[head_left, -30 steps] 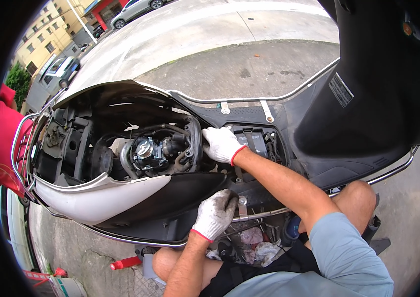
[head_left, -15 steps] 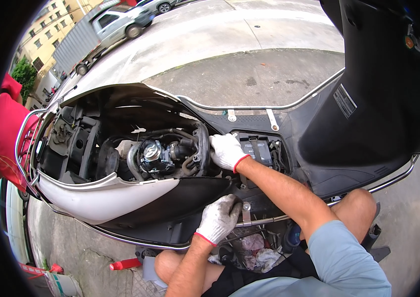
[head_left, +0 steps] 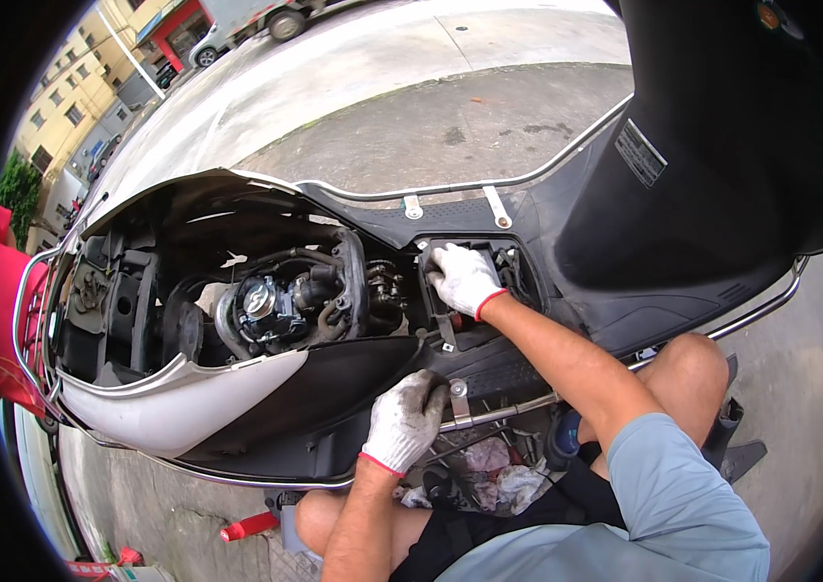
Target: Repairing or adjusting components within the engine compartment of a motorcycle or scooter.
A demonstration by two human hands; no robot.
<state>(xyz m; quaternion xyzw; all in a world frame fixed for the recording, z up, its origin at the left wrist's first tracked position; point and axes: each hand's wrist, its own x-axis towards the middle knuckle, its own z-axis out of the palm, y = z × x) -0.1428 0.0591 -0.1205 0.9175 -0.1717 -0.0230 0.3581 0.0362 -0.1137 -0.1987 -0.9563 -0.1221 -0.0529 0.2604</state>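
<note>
A scooter lies opened up in front of me, its engine (head_left: 280, 303) bare inside the black body and a white side panel (head_left: 188, 403) along the near edge. My right hand (head_left: 463, 278), in a white glove with a red cuff, reaches into a small black compartment (head_left: 513, 272) in the footboard; what its fingers touch is hidden. My left hand (head_left: 407, 419), gloved the same way, rests closed on the near edge of the black body panel beside a chrome rail (head_left: 499, 412).
The raised black seat (head_left: 722, 165) looms at the upper right. Rags and small parts (head_left: 503, 480) lie on the ground by my knees. A red-handled tool (head_left: 248, 527) lies on the pavement at lower left. A red object (head_left: 9, 320) stands far left. Vehicles are parked on the street behind.
The view has shifted so the scooter sits further right. My right hand has stayed in the compartment and my left hand has stayed on the panel edge.
</note>
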